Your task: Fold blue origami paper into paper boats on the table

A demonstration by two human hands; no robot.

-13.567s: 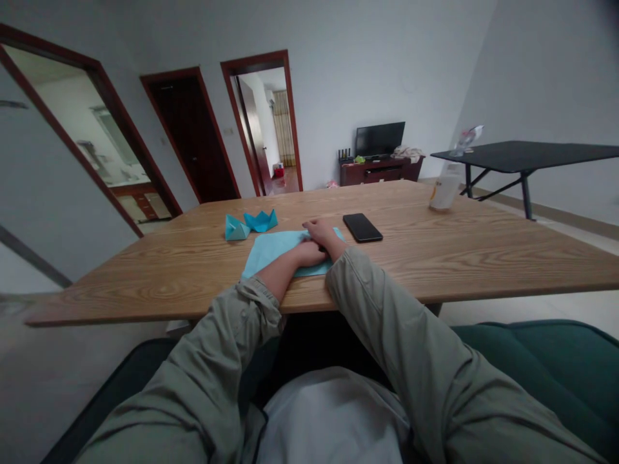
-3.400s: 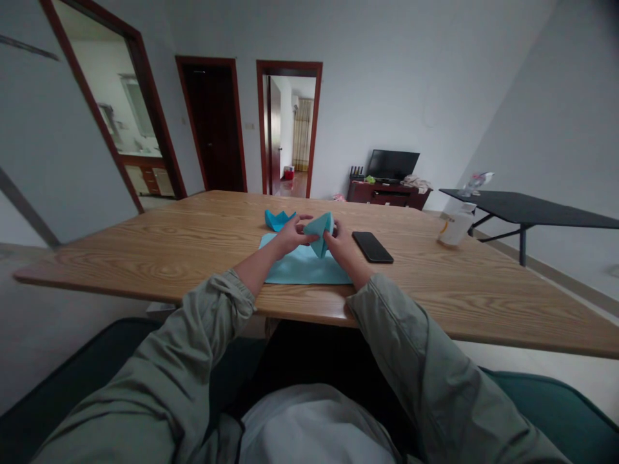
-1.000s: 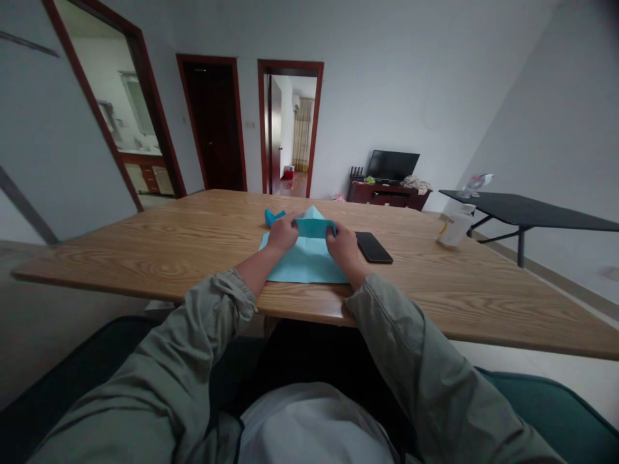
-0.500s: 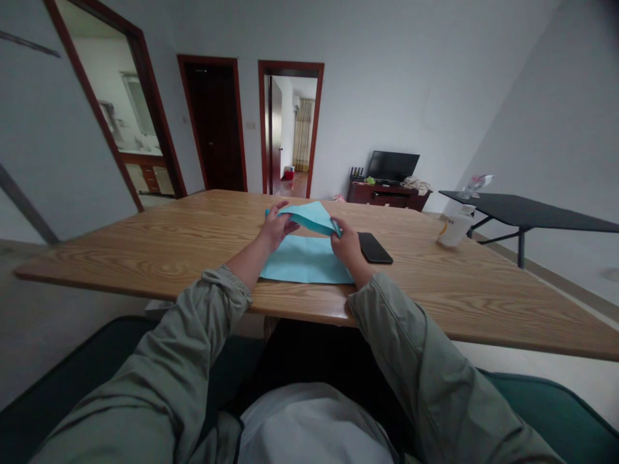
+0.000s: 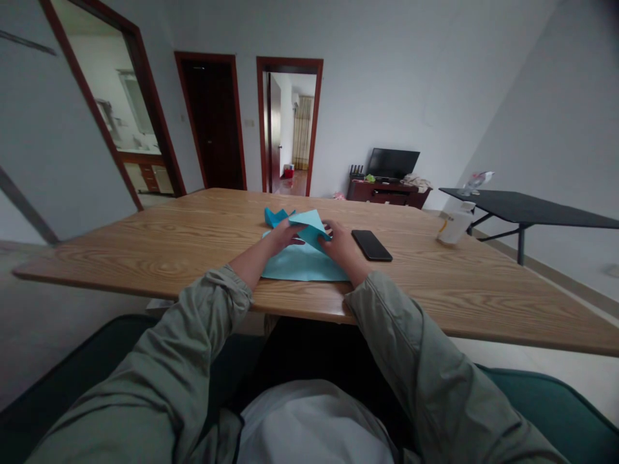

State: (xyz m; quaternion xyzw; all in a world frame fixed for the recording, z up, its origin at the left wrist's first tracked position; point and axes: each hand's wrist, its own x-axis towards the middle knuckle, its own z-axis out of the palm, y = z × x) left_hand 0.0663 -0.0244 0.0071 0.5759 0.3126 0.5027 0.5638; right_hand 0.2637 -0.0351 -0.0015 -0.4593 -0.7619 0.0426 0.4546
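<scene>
A folded piece of light blue paper [image 5: 309,222] is held up between my two hands, a little above the table. My left hand [image 5: 283,237] grips its left side, fingers closed on it. On the right edge, my right hand [image 5: 337,243] pinches the same paper with bent fingers. Beneath both hands a flat light blue sheet [image 5: 304,265] lies on the table, partly covered by them. Just beyond my left hand sits a darker blue folded paper piece [image 5: 275,217].
A black phone or tablet [image 5: 371,245] lies right of my right hand on the wooden table [image 5: 193,245]. A white cup-like container [image 5: 454,225] stands farther right. Past the table are a black folding table [image 5: 522,209] and a television [image 5: 394,164] on a cabinet.
My hands have come closer together, the right one moving left. The held paper now looks narrower and more tilted. The darker blue folded piece behind my left hand shows more.
</scene>
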